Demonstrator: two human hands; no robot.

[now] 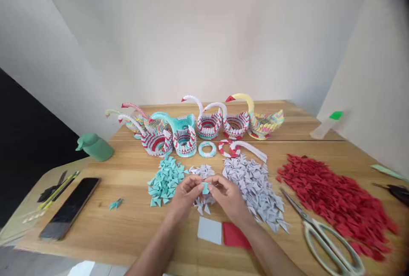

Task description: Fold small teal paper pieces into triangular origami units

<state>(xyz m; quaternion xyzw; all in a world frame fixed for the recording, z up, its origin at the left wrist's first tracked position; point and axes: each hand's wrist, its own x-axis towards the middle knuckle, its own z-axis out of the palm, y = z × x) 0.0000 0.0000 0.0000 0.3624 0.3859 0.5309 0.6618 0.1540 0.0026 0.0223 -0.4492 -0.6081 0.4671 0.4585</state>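
Over the middle of the table, a small teal paper piece point(205, 188) is pinched between my two hands. My left hand point(189, 190) grips its left side with thumb and fingertips, and my right hand point(225, 191) grips the right side. Beneath my fingers lies a small pile of pale folded paper pieces point(203, 170), partly hidden. To the left is a heap of teal folded pieces point(166, 179); to the right, a larger pale lilac heap point(258, 188). White paper squares point(209, 230) and red paper squares point(234, 235) lie close to my wrists, the red ones partly covered.
Several folded-paper swans point(209, 123) stand at the back, with a paper ring point(207, 148) before them. Large scissors point(329, 242) lie beside a red heap point(335, 199). A phone point(70, 208), a green object point(96, 146) and a green-capped bottle point(326, 126) sit towards the sides.
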